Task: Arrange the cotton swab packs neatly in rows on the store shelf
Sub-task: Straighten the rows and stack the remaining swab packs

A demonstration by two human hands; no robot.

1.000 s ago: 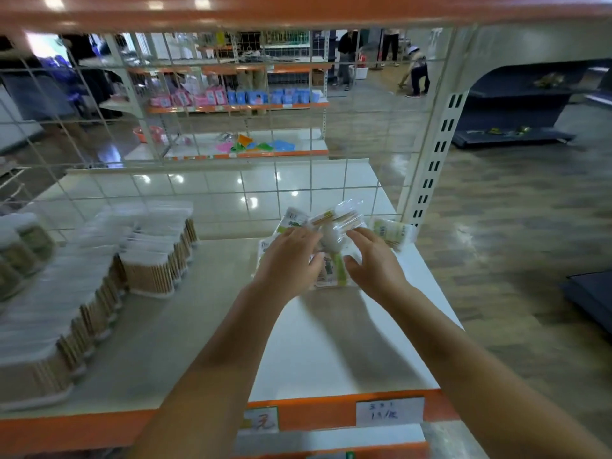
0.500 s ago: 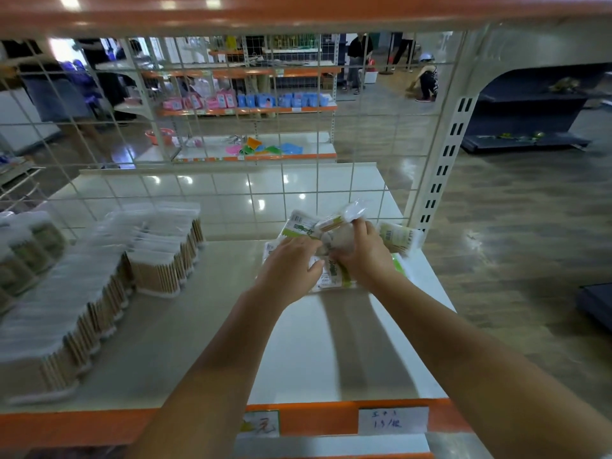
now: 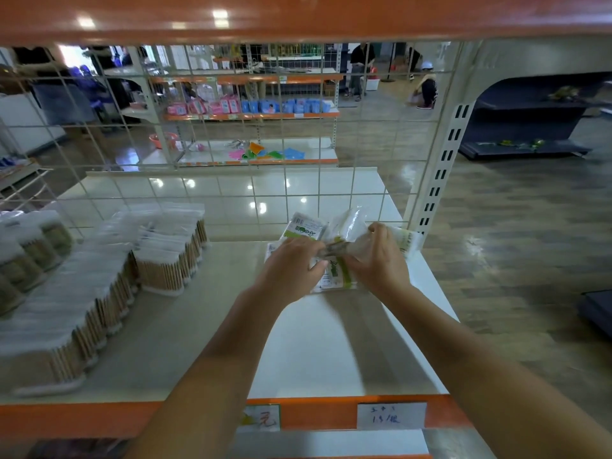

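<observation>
Shelf (image 3: 331,352): white board with an orange front edge, seen from above and in front; a wire grid panel (image 3: 231,180) closes its back.
Upright post (image 3: 440,173): slotted white column at the shelf's rear right corner.
Rows of swab packs (image 3: 109,276): clear packs of wooden-stemmed cotton swabs, standing in rows on the shelf's left half, running from the front edge toward the grid.
Loose swab packs (image 3: 336,276): flat green-and-white packs in a small untidy pile at the shelf's rear right, close to the grid and the post; some lie on the board, others are lifted off it.
Left hand (image 3: 291,268): palm down over the pile's left side, fingers curled onto a pack; grip closed on the loose packs.
Right hand (image 3: 377,256): at the pile's right side, fingers and thumb pinching a clear pack raised above the others; grip closed on it.
Price labels (image 3: 390,415): a white handwritten tag on the orange edge, right of centre, with a green-bordered tag just to its left.
</observation>
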